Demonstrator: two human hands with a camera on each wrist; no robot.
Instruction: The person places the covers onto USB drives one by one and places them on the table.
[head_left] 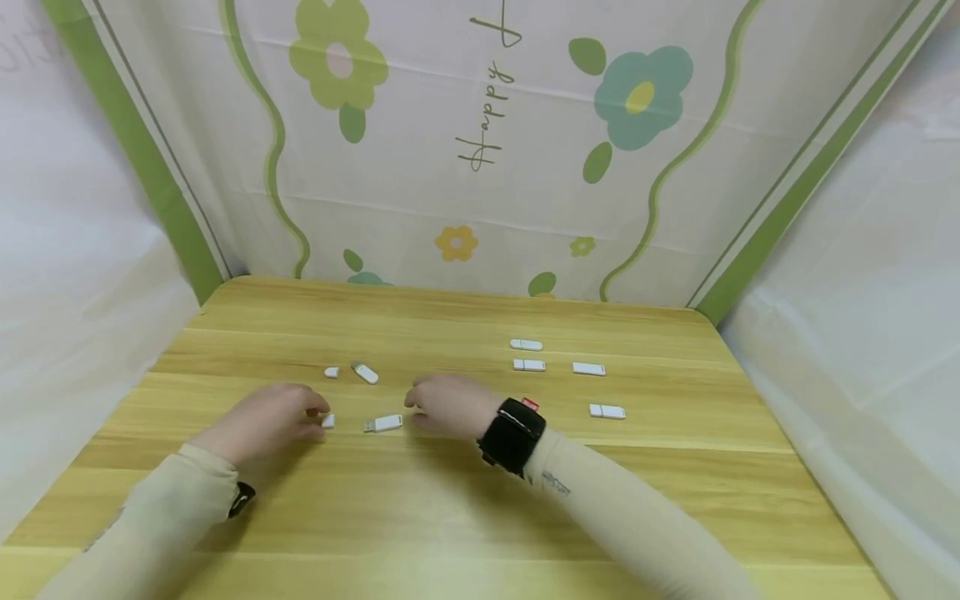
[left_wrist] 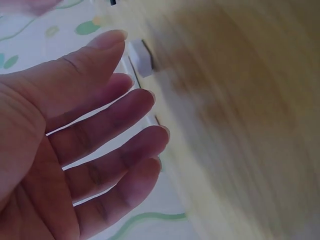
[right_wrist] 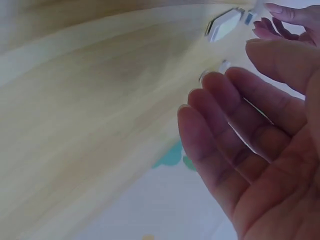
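My left hand (head_left: pixel 273 417) hovers at a small white cap (head_left: pixel 328 421) with thumb and fingers apart. In the left wrist view the cap (left_wrist: pixel 141 57) lies on the wood just past the thumb tip, with a gap between. An uncapped white USB stick (head_left: pixel 387 423) lies between the hands, its metal plug toward the cap. My right hand (head_left: pixel 453 406) is beside the stick's other end. The right wrist view shows its fingers loosely bent, holding nothing, with the stick (right_wrist: pixel 226 24) beyond them. Farther back lie another uncapped USB stick (head_left: pixel 366 372) and a second cap (head_left: pixel 332 372).
Several white USB sticks lie to the right: a rounded one (head_left: pixel 527 344), one below it (head_left: pixel 529 365), another (head_left: pixel 588 368) and a nearer one (head_left: pixel 607 412). The wooden table (head_left: pixel 450 517) meets a flowered curtain (head_left: pixel 420 167) at its back edge.
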